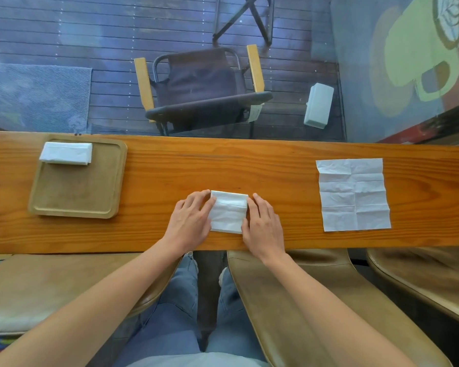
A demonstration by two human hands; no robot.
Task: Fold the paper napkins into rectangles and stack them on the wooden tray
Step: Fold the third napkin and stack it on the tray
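A long wooden counter (276,165) runs left to right across the view, and everything for the job lies on it. At the left sits the wooden tray (77,197), square with rounded corners, bearing a stack of folded napkins (65,153) in its far left corner; how many are in that stack cannot be told. Well apart at the right lies an unfolded napkin (353,194), spread flat and creased into a grid, not yet begun. Between the two, near the counter's near edge, is the half-folded napkin (228,211), already reduced to a small rectangle with its far edge turned over in a narrow band. The left hand (191,218) lies flat against its left side, fingers spread and resting on the paper, and the right hand (263,223) does likewise on its right side; neither grips anything, both merely press and steady the folds. The step in hand looks to be the last fold or the squaring of this napkin. The next move would call for pressing the crease firm, then lifting the rectangle without letting it spring apart and carrying it left to lie squarely atop the stack on the tray.
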